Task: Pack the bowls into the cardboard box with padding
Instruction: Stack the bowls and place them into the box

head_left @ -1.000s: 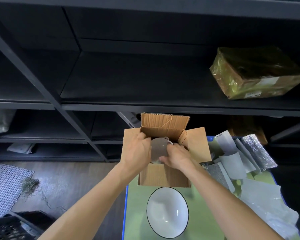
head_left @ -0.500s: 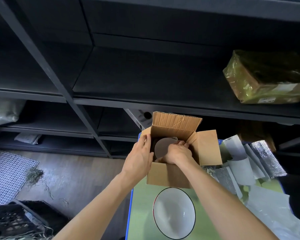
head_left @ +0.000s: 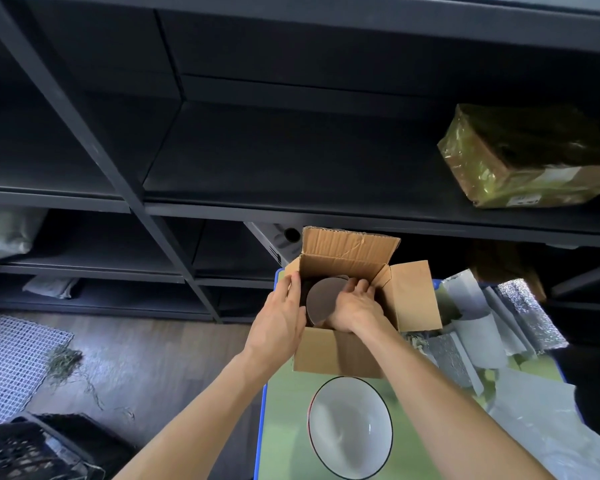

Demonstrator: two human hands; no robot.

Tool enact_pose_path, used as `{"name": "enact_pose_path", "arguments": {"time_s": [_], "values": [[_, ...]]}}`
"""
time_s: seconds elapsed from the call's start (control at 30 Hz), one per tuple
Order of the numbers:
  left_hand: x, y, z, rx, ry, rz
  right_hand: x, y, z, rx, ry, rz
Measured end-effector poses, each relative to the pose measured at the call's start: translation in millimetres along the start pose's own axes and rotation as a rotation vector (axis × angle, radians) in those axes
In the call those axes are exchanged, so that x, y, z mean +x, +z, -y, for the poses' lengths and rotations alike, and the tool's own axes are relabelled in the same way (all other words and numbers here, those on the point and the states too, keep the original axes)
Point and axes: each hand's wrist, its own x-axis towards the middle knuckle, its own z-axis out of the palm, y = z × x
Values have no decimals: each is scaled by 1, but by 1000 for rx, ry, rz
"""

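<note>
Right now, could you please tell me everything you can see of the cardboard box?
The cardboard box is plain brown corrugated board, standing upright on the green table with its top open. Its far flap stands up and its right flap folds outward; no tape or label shows. The left hand holds its left wall, thumb at the rim. The right hand reaches inside, holding a bowl tipped on edge. A white bowl sits just in front.

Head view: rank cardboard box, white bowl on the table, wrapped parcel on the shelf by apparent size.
1. Cardboard box and wrapped parcel: about alike; the parcel is farther and cropped by the frame.
2. White bowl: smallest.
</note>
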Motion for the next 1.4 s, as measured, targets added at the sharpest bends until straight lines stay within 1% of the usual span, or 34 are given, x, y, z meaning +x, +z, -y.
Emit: {"name": "enact_pose_path", "arguments": {"time_s": [0.17, 0.33, 0.4, 0.43, 0.5, 0.53, 0.57, 0.83, 1.07, 1.23, 1.33, 1.4], "values": [[2, -2, -2, 149, 53, 6, 5, 1, 0, -35, -8, 14], [1, -4, 2, 89, 70, 15, 7, 3, 7, 0, 13, 37], [-1, -4, 4, -56, 42, 5, 9, 5, 9, 18, 24, 26], [0, -2, 5, -174, 14, -8, 10, 5, 10, 31, 28, 22], [0, -3, 5, -511, -83, -56, 11, 6, 10, 54, 33, 14], [1, -2, 5, -620, -102, -92, 11, 7, 10, 61, 36, 9], [2, -2, 4, -668, -112, -115, 11, 7, 10, 65, 41, 2], [3, 4, 2, -674, -112, -152, 13, 13, 12, 58, 54, -23], [3, 2, 1, -672, -132, -131, 13, 13, 11, 43, 43, -23], [2, 4, 4, -658, -116, -133, 11, 6, 7, 48, 39, 46], [2, 5, 8, -605, -107, -107, 12, 5, -3, 30, 21, 26], [0, 5, 9, -629, -119, -109, 11, 6, -8, 12, 11, 22]]}}
